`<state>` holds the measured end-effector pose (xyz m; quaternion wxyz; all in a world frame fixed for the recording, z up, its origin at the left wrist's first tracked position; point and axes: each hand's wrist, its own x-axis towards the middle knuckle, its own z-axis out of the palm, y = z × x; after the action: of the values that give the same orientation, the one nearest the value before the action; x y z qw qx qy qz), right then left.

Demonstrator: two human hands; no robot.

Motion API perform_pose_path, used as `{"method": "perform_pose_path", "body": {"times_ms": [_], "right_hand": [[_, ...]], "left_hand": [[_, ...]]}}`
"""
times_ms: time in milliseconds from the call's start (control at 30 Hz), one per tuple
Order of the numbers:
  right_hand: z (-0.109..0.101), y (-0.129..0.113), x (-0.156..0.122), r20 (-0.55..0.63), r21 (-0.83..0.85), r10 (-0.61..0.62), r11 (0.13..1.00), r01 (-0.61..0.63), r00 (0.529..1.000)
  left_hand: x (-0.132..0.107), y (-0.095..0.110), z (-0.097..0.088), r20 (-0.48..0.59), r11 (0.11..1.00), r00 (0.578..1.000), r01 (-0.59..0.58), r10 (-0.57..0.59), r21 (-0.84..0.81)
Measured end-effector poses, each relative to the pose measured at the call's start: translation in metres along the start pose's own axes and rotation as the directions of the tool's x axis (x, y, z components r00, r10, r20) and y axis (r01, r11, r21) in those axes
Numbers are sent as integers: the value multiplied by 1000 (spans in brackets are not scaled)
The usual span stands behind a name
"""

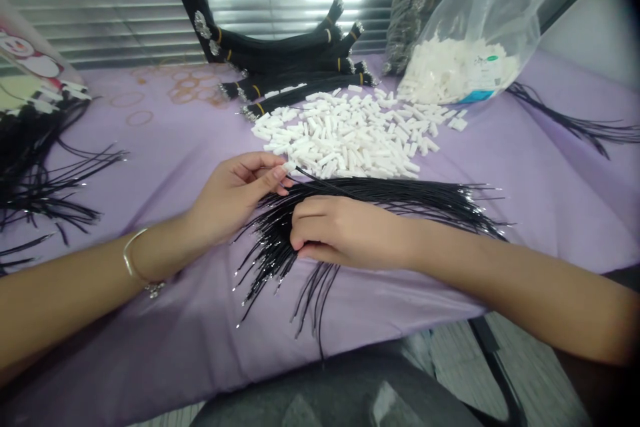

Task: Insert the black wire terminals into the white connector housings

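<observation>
A loose bundle of thin black cords with metal tips point(400, 197) lies across the purple tablecloth point(175, 147) in front of me. My right hand point(345, 230) rests on the cords with its fingers curled round some of them. My left hand point(235, 190) is just left of it, thumb and fingers pinched on a small white plastic piece and the end of one cord. Right behind the hands lies a heap of small white plastic pieces point(350, 137).
Tied bundles of black cords point(295, 60) lie at the back centre. A clear plastic bag of white pieces point(465, 60) stands at the back right. More loose black cords lie at the far left point(40, 167) and far right point(575, 123). The table edge runs near my forearms.
</observation>
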<state>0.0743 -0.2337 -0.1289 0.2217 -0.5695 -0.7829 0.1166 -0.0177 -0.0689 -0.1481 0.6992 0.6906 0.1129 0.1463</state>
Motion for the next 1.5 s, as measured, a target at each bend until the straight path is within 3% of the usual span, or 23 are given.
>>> {"method": "perform_pose_path", "body": {"times_ms": [233,400,633,867,1033,1233,1500], "right_hand": [[1,-5,2,31,-28,51,998,-50,998],[4,-9,2,46,-74,93,993,-89,995],[-4,-10,1,-94,179,151,975,-133,984],[-4,-1,-1,-331,233,176,967,-100,927],[-5,2,-2,-401,279,368,921,-271,839],[-8,5,-3,-393,337,557,827,-449,732],[-8,8,-2,-358,350,585,807,-476,728]], "left_hand": [[0,2,1,78,1000,997,-21,22,-12],[-2,5,3,84,998,996,37,-33,-56],[-2,8,3,79,994,991,106,-104,-27],[-5,10,3,105,998,992,69,-68,-5],[-5,10,3,141,978,980,162,-143,-135],[-4,12,2,171,965,973,184,-153,-185],[-3,10,1,197,961,964,215,-180,-172]]}}
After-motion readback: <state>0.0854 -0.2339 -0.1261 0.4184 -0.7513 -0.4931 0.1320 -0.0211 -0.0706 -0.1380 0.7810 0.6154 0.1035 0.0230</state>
